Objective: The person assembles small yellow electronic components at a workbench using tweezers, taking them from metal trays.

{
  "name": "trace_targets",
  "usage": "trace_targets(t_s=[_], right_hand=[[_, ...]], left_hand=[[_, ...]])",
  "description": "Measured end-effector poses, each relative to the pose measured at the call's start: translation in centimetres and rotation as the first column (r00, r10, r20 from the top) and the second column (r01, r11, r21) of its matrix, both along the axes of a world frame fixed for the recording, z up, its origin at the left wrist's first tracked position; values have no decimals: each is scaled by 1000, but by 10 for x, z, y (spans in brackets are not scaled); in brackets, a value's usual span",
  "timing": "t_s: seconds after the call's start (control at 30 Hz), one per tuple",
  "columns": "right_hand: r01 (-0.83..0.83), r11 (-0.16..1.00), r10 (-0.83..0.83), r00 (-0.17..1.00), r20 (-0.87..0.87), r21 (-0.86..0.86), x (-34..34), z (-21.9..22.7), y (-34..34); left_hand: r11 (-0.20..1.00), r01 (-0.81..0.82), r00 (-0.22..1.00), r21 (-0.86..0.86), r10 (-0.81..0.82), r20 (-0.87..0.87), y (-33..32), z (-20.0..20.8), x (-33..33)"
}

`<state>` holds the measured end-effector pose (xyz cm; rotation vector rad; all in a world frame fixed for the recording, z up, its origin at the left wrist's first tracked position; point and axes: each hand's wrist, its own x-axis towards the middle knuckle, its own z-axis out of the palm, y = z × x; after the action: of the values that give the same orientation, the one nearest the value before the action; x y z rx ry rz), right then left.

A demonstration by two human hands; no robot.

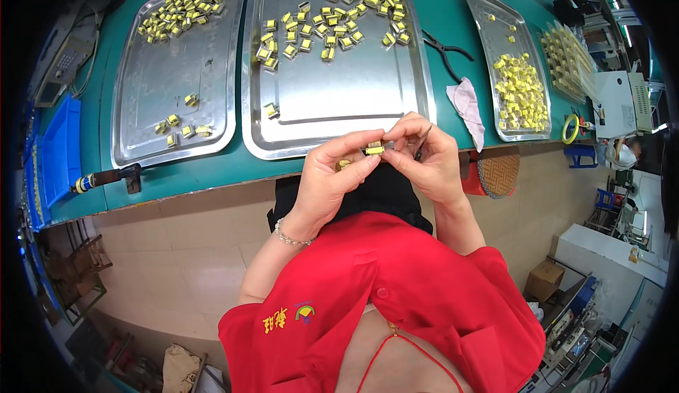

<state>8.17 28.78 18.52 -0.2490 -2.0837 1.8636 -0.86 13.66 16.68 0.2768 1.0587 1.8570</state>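
Just over the table's near edge, my left hand (331, 175) pinches a small yellow-taped transformer (375, 150) between thumb and fingertips. A second yellow piece (343, 165) is tucked in the curl of that hand's fingers. Meeting it from the other side, my right hand (428, 158) has its thumb and fingers closed on the same transformer. A thin dark object (423, 141) shows among the right fingers; its kind cannot be made out. Behind both hands lies the middle metal tray (339, 89), with many similar transformers toward its far side and a single one (271, 110) near its left edge.
A left tray (141, 110) holds more transformers; a right tray (506, 29) holds a heap of yellow pieces. Between trays lie black-handled pliers (447, 50) and a pale cloth (467, 107). A soldering-iron-like tool (106, 178) and blue bin (64, 145) sit at left.
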Motion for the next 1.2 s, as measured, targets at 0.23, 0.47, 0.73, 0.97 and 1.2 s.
trace_targets(t_s=[0.23,0.47,0.73,0.97,1.2], right_hand=[[-27,998,31,998,60,-61,-5,2,3],[119,983,-138,981,136,138,-9,17,18],[223,698,-260,964,-50,680,-70,4,73],[170,495,-324,946,-1,852,-106,-24,96],[-50,997,64,967,248,-64,-57,23,52]], left_hand=[[1000,-12,1000,-12,12,6,1,0,-5],[997,-71,997,-3,71,-41,3,3,-10],[986,-72,922,153,7,387,-3,2,-19],[980,-77,903,181,-8,429,-7,-3,-21],[988,-100,973,116,73,217,2,7,-19]])
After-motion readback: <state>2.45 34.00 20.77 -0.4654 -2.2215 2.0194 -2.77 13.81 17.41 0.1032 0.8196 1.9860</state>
